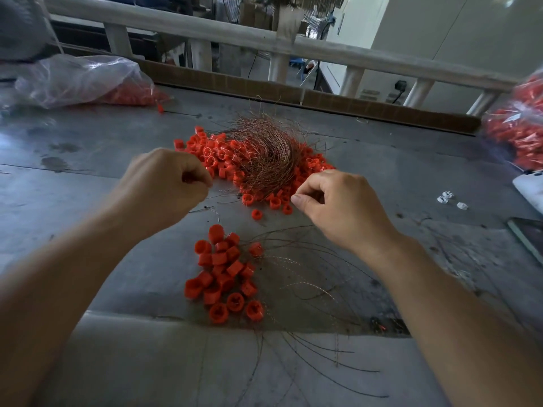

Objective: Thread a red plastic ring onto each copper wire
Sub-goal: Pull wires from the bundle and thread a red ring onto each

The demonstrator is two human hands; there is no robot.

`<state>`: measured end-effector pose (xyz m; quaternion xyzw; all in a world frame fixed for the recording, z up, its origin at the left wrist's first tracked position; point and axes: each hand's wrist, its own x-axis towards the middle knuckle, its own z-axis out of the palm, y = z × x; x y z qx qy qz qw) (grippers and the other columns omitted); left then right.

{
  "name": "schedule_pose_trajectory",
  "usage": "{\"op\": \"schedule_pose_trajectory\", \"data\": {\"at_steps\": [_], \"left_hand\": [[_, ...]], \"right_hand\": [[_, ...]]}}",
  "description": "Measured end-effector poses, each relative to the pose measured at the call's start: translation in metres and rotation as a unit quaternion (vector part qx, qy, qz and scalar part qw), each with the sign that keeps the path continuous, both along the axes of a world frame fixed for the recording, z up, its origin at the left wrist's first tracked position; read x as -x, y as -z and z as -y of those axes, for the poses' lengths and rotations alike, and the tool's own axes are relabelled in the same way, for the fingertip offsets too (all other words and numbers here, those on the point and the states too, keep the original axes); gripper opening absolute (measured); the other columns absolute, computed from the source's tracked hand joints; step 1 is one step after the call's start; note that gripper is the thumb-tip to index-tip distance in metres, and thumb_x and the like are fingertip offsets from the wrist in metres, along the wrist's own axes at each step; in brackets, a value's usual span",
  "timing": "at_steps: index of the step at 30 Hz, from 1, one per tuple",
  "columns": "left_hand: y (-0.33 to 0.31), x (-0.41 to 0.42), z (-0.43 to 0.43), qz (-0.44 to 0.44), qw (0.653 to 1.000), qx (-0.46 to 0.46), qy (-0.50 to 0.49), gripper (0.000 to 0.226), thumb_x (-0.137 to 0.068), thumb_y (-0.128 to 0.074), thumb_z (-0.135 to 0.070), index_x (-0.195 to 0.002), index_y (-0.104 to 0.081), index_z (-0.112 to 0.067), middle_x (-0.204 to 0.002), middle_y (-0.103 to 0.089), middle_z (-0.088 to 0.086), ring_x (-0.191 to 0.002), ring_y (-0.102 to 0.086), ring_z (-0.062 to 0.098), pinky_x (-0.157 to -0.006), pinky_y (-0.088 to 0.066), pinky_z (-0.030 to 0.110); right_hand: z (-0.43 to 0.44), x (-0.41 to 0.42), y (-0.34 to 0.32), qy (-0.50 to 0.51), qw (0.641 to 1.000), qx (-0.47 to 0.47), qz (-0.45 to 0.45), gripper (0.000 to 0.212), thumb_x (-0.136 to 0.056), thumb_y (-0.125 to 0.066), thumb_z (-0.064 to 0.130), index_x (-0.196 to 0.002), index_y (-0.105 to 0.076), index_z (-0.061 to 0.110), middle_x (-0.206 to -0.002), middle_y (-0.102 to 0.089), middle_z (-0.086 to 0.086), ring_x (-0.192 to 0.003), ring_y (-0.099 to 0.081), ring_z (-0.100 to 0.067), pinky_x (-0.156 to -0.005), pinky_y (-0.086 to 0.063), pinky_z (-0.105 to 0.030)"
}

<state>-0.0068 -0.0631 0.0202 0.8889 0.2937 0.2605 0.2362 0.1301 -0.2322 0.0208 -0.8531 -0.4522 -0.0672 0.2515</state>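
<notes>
A heap of loose red plastic rings (235, 160) lies mid-table with a tangled bundle of copper wires (266, 154) on top. Nearer me sits a cluster of red rings (224, 274) threaded on wires (308, 277) that fan out to the right. My left hand (164, 186) hovers left of the heap with its fingers curled; a red ring shows inside its grip (188, 178). My right hand (338, 204) is at the heap's right edge, thumb and forefinger pinched together near the wire ends; whether a wire is between them is too fine to tell.
A clear plastic bag of red rings (85, 80) lies at the far left, another bag of rings (520, 127) at the far right. Small white parts (449, 199) and a dark flat device (529, 236) sit on the right. A cardboard wall (293, 95) borders the grey table's far edge.
</notes>
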Motion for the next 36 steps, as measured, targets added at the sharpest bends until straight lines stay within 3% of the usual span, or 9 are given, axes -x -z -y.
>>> {"op": "schedule_pose_trajectory", "data": {"at_steps": [3, 9, 16, 20, 23, 26, 30, 33, 36], "left_hand": [[0.010, -0.005, -0.007, -0.047, 0.998, -0.041, 0.020, 0.011, -0.080, -0.068, -0.016, -0.089, -0.072, -0.014, -0.080, -0.064, 0.001, -0.067, -0.047, 0.009, -0.072, -0.035, 0.023], [0.019, -0.016, -0.012, -0.052, 0.996, -0.073, 0.027, 0.024, -0.082, -0.066, -0.021, -0.105, -0.068, -0.015, -0.086, -0.053, 0.000, -0.079, -0.045, 0.016, -0.072, -0.034, 0.028], [0.020, -0.021, -0.005, -0.013, 0.992, -0.100, 0.075, 0.011, -0.082, -0.064, -0.016, -0.082, -0.074, -0.013, -0.078, -0.057, -0.004, -0.078, -0.046, 0.010, -0.074, -0.034, 0.025], [0.010, -0.014, -0.003, 0.000, 0.993, -0.104, 0.048, 0.015, -0.081, -0.061, -0.011, -0.071, -0.071, -0.009, -0.070, -0.055, -0.007, -0.065, -0.046, 0.008, -0.067, -0.032, 0.025], [-0.004, -0.003, 0.006, 0.081, 0.992, -0.082, 0.042, 0.013, -0.079, -0.063, -0.008, -0.069, -0.069, -0.012, -0.069, -0.054, -0.013, -0.064, -0.048, 0.001, -0.058, -0.036, 0.023], [-0.016, 0.006, 0.020, 0.149, 0.980, -0.061, 0.120, 0.010, -0.077, -0.068, -0.015, -0.067, -0.066, -0.016, -0.071, -0.057, -0.007, -0.061, -0.050, 0.010, -0.056, -0.039, 0.016], [-0.014, 0.007, 0.034, 0.133, 0.966, -0.060, 0.213, 0.009, -0.073, -0.061, -0.015, -0.071, -0.069, -0.015, -0.069, -0.057, -0.004, -0.062, -0.047, 0.002, -0.057, -0.037, 0.011], [-0.013, 0.007, 0.037, 0.130, 0.959, -0.057, 0.246, 0.008, -0.073, -0.061, -0.015, -0.073, -0.069, -0.015, -0.070, -0.055, -0.008, -0.063, -0.048, -0.003, -0.058, -0.036, 0.006], [-0.015, 0.008, 0.034, 0.139, 0.955, -0.059, 0.256, 0.008, -0.073, -0.062, -0.016, -0.076, -0.069, -0.018, -0.071, -0.057, -0.008, -0.063, -0.049, -0.003, -0.058, -0.037, 0.007]], "right_hand": [[0.000, 0.000, 0.000, -0.001, 1.000, 0.005, -0.001, 0.014, -0.085, -0.061, 0.028, -0.080, -0.068, 0.017, -0.079, -0.056, 0.009, -0.073, -0.048, -0.007, -0.066, -0.037, -0.022], [-0.001, 0.000, 0.001, -0.003, 1.000, 0.003, 0.001, 0.014, -0.085, -0.062, 0.029, -0.079, -0.068, 0.017, -0.078, -0.056, 0.009, -0.069, -0.046, -0.005, -0.059, -0.031, -0.020], [0.000, 0.000, 0.002, -0.009, 1.000, 0.003, 0.002, 0.013, -0.085, -0.062, 0.028, -0.078, -0.068, 0.018, -0.076, -0.055, 0.011, -0.062, -0.042, 0.000, -0.058, -0.031, -0.007], [0.001, 0.000, 0.002, -0.010, 1.000, 0.000, -0.001, 0.013, -0.085, -0.062, 0.028, -0.079, -0.068, 0.018, -0.076, -0.055, 0.011, -0.066, -0.044, -0.002, -0.058, -0.034, -0.019], [0.001, 0.001, 0.001, -0.010, 1.000, -0.004, -0.004, 0.013, -0.085, -0.062, 0.029, -0.079, -0.068, 0.018, -0.078, -0.058, 0.009, -0.069, -0.047, -0.004, -0.063, -0.036, -0.021], [0.002, 0.003, -0.002, -0.027, 0.998, -0.064, -0.007, 0.011, -0.084, -0.064, 0.026, -0.087, -0.068, 0.016, -0.083, -0.063, 0.004, -0.072, -0.054, -0.008, -0.068, -0.045, -0.025], [0.000, 0.015, -0.008, -0.131, 0.975, -0.179, -0.015, 0.025, -0.079, -0.067, 0.020, -0.102, -0.067, 0.012, -0.094, -0.059, 0.007, -0.085, -0.056, -0.008, -0.077, -0.045, -0.018], [-0.002, 0.023, -0.007, -0.199, 0.963, -0.181, 0.003, 0.019, -0.076, -0.068, 0.014, -0.093, -0.070, 0.007, -0.096, -0.065, 0.002, -0.095, -0.060, -0.012, -0.087, -0.046, -0.024], [-0.003, 0.027, -0.006, -0.222, 0.956, -0.190, -0.017, 0.010, -0.077, -0.066, 0.006, -0.086, -0.070, 0.002, -0.087, -0.069, -0.007, -0.085, -0.064, -0.014, -0.079, -0.051, -0.029]]}}
